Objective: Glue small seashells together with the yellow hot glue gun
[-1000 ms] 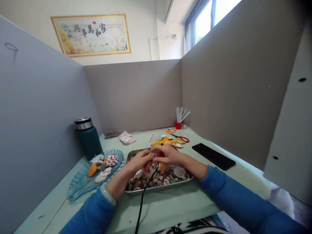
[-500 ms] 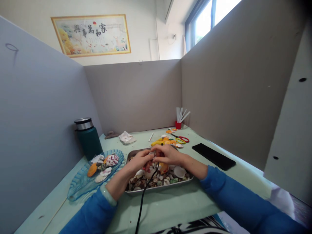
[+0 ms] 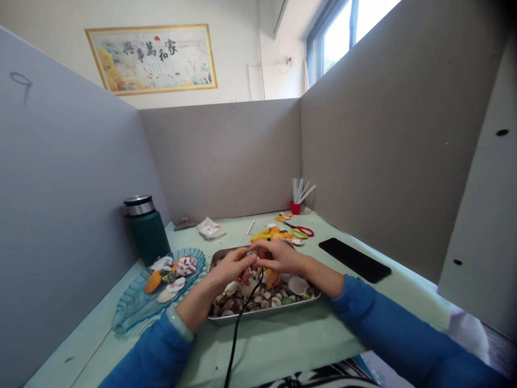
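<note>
Little has changed over the last second: both hands stay together above the shell-filled metal tray (image 3: 262,312), with only a slight shift at the fingertips, which suggests fine handling in one spot. The left hand (image 3: 230,268) is curled in, thumb and fingers closed on a small pale piece (image 3: 253,254); the right hand (image 3: 281,256) has bent fingers meeting it, whether gripping I cannot tell.
</note>
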`<state>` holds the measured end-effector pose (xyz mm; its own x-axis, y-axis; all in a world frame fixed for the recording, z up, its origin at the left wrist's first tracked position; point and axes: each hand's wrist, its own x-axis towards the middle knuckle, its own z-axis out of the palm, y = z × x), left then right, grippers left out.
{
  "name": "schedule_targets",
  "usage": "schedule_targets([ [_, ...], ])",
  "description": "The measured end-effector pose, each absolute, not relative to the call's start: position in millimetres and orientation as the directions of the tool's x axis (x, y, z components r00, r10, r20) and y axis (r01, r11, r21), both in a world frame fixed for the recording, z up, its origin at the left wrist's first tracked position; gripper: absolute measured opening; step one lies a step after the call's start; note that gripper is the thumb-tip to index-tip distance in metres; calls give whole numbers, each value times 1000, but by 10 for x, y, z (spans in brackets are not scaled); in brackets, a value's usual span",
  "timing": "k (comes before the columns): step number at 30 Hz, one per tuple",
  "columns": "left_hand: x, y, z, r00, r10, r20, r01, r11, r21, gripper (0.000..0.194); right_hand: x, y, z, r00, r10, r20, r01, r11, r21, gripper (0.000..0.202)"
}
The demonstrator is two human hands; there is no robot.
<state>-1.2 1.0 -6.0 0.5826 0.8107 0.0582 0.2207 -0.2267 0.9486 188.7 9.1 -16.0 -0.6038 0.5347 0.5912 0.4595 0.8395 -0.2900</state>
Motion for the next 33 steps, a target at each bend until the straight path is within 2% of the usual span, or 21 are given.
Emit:
schedule_targets([
  [33,1,27,-82,571,819,52,216,-212,953,41,1901,100,-169,-630,513,584,435,855,-282,34],
])
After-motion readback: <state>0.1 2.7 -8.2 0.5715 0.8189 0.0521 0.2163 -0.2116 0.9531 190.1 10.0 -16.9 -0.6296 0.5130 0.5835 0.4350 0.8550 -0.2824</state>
